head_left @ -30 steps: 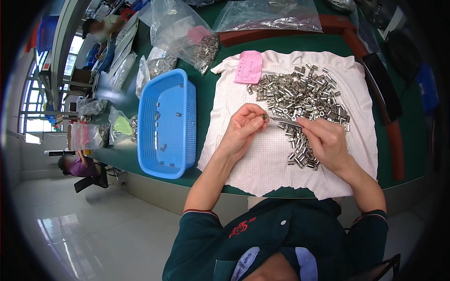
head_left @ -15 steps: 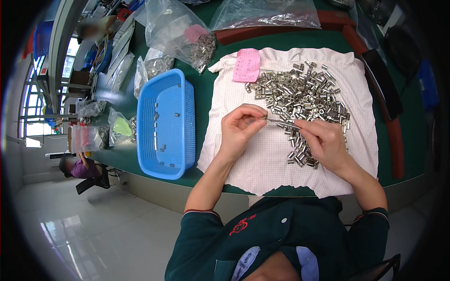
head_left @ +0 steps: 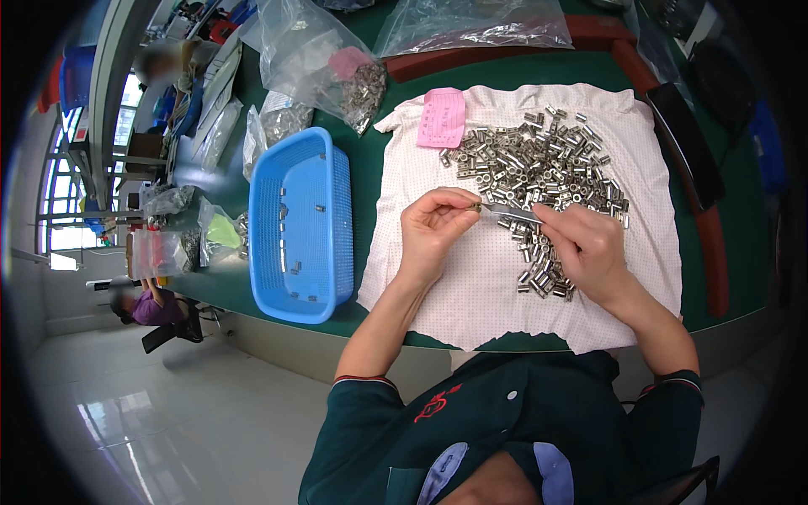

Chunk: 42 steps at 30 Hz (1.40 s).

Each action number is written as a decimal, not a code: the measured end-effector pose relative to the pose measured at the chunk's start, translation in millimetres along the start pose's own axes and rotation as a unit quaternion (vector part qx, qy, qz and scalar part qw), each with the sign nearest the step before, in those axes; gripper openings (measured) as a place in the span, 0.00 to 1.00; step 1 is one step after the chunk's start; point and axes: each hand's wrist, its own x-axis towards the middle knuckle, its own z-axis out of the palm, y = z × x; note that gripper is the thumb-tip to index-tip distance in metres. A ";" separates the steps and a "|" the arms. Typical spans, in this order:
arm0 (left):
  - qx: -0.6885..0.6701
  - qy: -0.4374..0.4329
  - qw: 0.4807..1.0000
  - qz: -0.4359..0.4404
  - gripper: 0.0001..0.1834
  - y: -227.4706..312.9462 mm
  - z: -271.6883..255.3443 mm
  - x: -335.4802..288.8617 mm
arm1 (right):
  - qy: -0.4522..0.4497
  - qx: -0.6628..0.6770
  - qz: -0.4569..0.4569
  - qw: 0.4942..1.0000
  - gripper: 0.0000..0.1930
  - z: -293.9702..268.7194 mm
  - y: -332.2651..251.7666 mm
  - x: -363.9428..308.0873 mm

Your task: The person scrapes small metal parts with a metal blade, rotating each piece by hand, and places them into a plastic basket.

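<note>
Pinched in the fingertips of my left hand (head_left: 431,234) is a small metal sleeve (head_left: 476,207), partly hidden by the fingers. My right hand (head_left: 587,252) is closed round a slim silver blade-like tool (head_left: 515,214), whose tip meets the sleeve; whether it is a knife cannot be made out. Both hands are held over a pale dotted cloth (head_left: 446,311). Beneath the tool and beyond my right hand spreads a heap of short, shiny metal sleeves (head_left: 539,172), some with side holes.
To the left stands a blue plastic basket (head_left: 343,227) with several sleeves inside. A pink slip (head_left: 442,118) lies on the cloth's far left corner. Bags of parts (head_left: 362,88) sit beyond. Red-brown bars (head_left: 715,261) edge the work area, and a black object (head_left: 686,147) rests at the right.
The tool has turned, so its broad flat side now shows more. My right hand has shifted slightly right; my left still pinches the sleeve. The whole view has shifted slightly.
</note>
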 end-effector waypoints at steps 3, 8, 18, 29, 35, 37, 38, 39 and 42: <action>-0.011 0.014 1.000 -0.008 0.10 1.8 2.1 0.6 | 0.005 0.042 0.044 0.998 0.10 1.6 0.4 -0.1; 0.007 -0.006 1.000 0.012 0.10 0.8 -1.1 1.7 | -0.009 0.106 0.078 0.991 0.08 2.5 -2.3 0.1; 0.021 0.000 0.999 0.034 0.10 0.4 -1.5 0.7 | -0.004 0.149 0.090 0.985 0.08 7.3 -2.6 -2.0; -0.130 0.003 0.983 -0.128 0.08 -1.5 -8.7 -0.7 | 0.079 -0.097 -0.099 0.987 0.14 7.7 9.1 0.2; -0.197 -0.022 0.967 -0.162 0.07 -0.4 -7.6 3.2 | 0.072 -0.046 -0.031 0.996 0.16 5.7 6.5 2.7; -0.239 -0.025 0.954 -0.178 0.07 -0.6 -10.0 3.1 | 0.068 -0.038 -0.026 0.997 0.15 6.9 4.7 2.8; -0.240 -0.025 0.954 -0.177 0.07 -0.8 -10.7 3.3 | 0.065 -0.030 -0.019 0.997 0.15 7.2 4.2 2.8; -0.247 -0.030 0.951 -0.181 0.07 -1.0 -11.4 3.7 | 0.064 -0.031 -0.021 0.997 0.15 7.4 4.1 2.7; -0.260 -0.035 0.946 -0.189 0.08 -1.7 -11.6 4.3 | 0.067 -0.020 -0.012 0.997 0.14 7.7 4.8 1.8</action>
